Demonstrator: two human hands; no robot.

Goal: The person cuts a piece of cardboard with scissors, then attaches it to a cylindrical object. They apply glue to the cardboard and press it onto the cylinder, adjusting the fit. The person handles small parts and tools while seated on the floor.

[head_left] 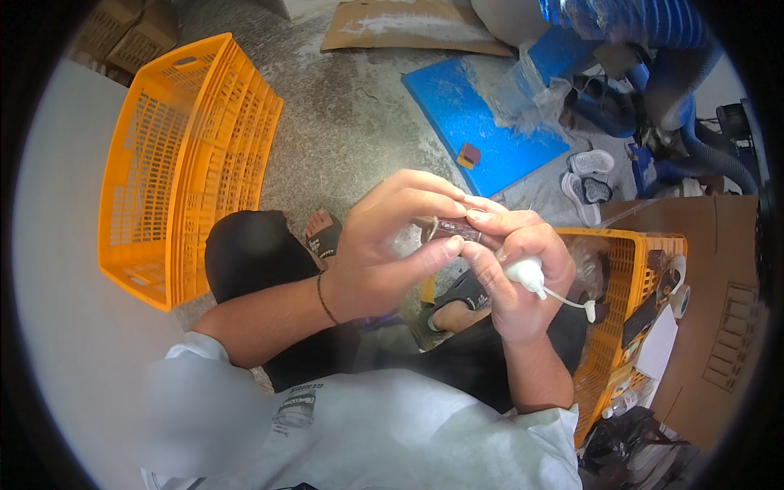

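Note:
Above my lap, my two hands meet around a small dark brown rectangular piece (454, 229). My left hand (384, 241) pinches its left end between thumb and fingers. The thumb and fingertips of my right hand (523, 261) press against its right end. Tucked in the right palm is a white squeeze bottle (523, 272), its tip pointing down to the right. A small white cap (590, 310) dangles from the bottle on a thin strap. Most of the bottle's body is hidden by my right fingers.
Stacked orange crates (175, 175) stand at left. Another orange crate (608, 351), with tape rolls and paper, is at right beside a cardboard sheet (719, 327). On the floor ahead lie a blue board (510, 159) bearing a small brown-and-yellow block (469, 156) and white-soled shoes (584, 184).

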